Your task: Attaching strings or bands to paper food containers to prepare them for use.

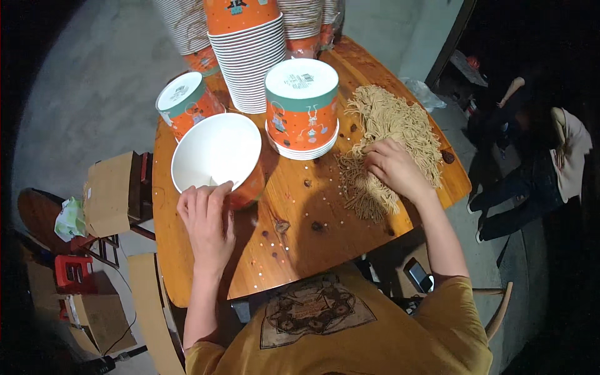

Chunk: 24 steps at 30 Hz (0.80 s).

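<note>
Noodles [394, 125] right of the tilted bowl [215, 153] may scatter: right hand [394, 169] curls fingers into them; left hand [206, 215] grips the bowl's rim.

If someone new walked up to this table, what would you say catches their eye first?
Probably the pile of pale noodles spread over the right side of the wooden table, with the right hand resting on it. Next, the open paper bowl, white inside, which the left hand grips by its near rim. Behind them rise stacks of orange paper bowls, upside down, along the far edge.
</note>
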Available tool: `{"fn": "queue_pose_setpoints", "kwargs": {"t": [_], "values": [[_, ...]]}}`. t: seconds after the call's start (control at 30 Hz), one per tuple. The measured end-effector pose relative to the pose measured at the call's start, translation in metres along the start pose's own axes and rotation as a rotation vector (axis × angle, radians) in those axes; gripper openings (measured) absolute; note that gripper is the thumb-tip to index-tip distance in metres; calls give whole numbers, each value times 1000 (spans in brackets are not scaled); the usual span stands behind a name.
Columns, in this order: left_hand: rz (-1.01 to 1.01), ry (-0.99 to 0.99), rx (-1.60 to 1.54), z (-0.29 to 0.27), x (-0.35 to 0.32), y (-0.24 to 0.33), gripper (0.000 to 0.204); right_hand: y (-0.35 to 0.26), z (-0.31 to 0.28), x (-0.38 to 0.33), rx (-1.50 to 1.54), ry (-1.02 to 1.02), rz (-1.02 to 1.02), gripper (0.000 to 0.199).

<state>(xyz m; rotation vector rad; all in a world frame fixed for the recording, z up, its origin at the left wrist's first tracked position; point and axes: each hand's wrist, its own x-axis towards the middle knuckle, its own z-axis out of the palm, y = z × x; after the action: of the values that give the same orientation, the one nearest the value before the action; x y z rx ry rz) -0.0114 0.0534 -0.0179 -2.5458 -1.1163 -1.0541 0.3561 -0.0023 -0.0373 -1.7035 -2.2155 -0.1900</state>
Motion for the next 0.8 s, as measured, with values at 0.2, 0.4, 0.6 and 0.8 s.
{"fn": "queue_pose_setpoints", "kwargs": {"t": [0.2,0.4,0.6,0.8], "values": [[-29,16,-19,-1,0,-1,43,-16,-8,12,428,136,60,12],[8,182,-259,-3,1,26,31,-59,-6,28,787,122,151,6],[-59,-105,-627,8,-11,54,45,-133,-3,47,863,-20,124,14],[-418,-361,-1452,66,-23,68,42,-153,12,50,1170,180,-33,15]]}}
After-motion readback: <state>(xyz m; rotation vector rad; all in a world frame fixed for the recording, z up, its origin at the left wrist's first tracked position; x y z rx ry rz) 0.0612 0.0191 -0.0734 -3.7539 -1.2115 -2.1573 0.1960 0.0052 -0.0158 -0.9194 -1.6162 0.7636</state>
